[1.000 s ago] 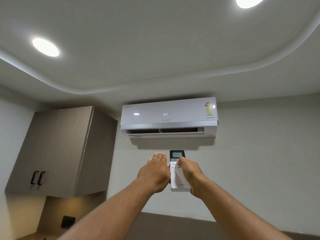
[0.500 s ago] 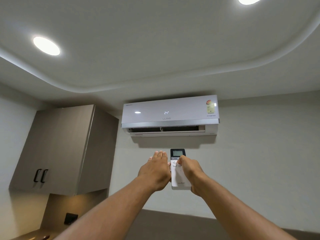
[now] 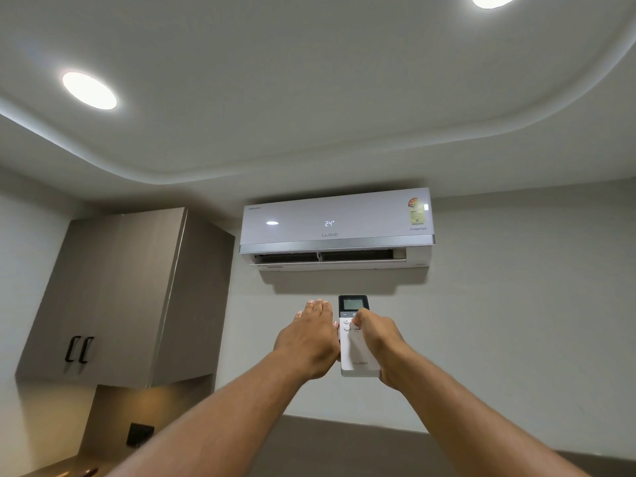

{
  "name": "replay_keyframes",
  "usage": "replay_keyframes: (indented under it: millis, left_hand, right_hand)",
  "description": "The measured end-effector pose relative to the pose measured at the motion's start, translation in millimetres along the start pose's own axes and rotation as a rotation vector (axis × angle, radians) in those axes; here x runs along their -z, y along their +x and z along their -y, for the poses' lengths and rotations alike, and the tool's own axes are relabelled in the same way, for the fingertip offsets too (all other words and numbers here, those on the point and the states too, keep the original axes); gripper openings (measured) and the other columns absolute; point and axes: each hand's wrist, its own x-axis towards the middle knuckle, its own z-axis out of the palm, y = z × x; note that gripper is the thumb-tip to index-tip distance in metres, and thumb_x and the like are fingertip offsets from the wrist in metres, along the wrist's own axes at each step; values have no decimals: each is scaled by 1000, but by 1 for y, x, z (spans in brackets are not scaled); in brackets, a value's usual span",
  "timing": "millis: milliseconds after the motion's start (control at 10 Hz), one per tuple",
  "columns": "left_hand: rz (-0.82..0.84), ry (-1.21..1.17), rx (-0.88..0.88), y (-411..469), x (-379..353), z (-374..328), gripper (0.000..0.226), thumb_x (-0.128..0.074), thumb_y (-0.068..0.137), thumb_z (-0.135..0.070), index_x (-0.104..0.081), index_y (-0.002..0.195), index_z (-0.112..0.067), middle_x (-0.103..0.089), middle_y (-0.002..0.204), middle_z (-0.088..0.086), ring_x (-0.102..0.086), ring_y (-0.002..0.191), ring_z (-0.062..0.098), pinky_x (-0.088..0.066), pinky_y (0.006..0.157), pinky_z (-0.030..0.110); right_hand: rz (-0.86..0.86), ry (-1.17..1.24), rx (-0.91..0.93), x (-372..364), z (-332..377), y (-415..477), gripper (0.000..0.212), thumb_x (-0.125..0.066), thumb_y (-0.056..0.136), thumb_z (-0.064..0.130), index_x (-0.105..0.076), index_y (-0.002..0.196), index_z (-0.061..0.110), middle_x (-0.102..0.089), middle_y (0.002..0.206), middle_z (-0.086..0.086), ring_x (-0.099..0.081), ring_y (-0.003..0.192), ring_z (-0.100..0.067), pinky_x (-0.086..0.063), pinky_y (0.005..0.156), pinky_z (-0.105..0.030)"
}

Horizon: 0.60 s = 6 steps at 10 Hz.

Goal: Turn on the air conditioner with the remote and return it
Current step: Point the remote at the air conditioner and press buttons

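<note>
right hand [image 3: 380, 342]: closed round remote [image 3: 356, 356], thumb on upper buttons | left hand [image 3: 311, 339]: flat, fingers straight, beside remote, holding nothing | AC [image 3: 337, 228] above hands: reads 24°, flap open

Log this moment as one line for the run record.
step: power-on | right hand holds remote, thumb on buttons | left hand flat beside it | air conditioner display lit, reads 24 | remote not yet returned

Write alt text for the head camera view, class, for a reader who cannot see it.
Two bare hands hold a white remote up toward a wall-mounted air conditioner whose display reads 24. The right hand grips it, thumb on the buttons; the left hand lies flat beside it. A wall cabinet hangs at left.
</note>
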Motion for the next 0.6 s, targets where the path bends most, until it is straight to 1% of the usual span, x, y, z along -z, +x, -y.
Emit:
replay_keyframes:
  millis: [100,300,500,600]
  left_hand:
    - [-2,-1,0,0,0,0,59,-17,103,-39,-7,155,-13,-6,165,6,-2,151,19,-8,121,38]
    - [-8,-1,4,0,4,3,59,-17,103,-40,-8,155,-13,-6,165,6,-3,151,19,-8,120,38]
    - [-6,5,7,-3,5,6,59,-17,103,-39,-8,155,-12,-6,165,6,-3,151,20,-9,121,38]
    - [-2,11,7,-3,5,7,59,-17,103,-39,-8,155,-13,-6,165,6,-3,151,20,-9,121,38]
  right_hand:
    - [2,4,-2,0,1,-1,15,-50,89,27,-60,88,15,-70,102,-20,-68,101,-39,-55,95,-47]
    - [13,9,8,-3,4,-3,17,-50,88,26,-62,91,14,-72,108,-23,-69,107,-42,-55,97,-50]
    - [10,-3,13,-7,4,-4,16,-51,88,26,-62,90,14,-72,106,-21,-68,107,-41,-55,94,-48]
    - [-1,-3,26,-8,4,-4,21,-52,86,25,-65,95,11,-73,106,-22,-70,105,-42,-56,94,-48]
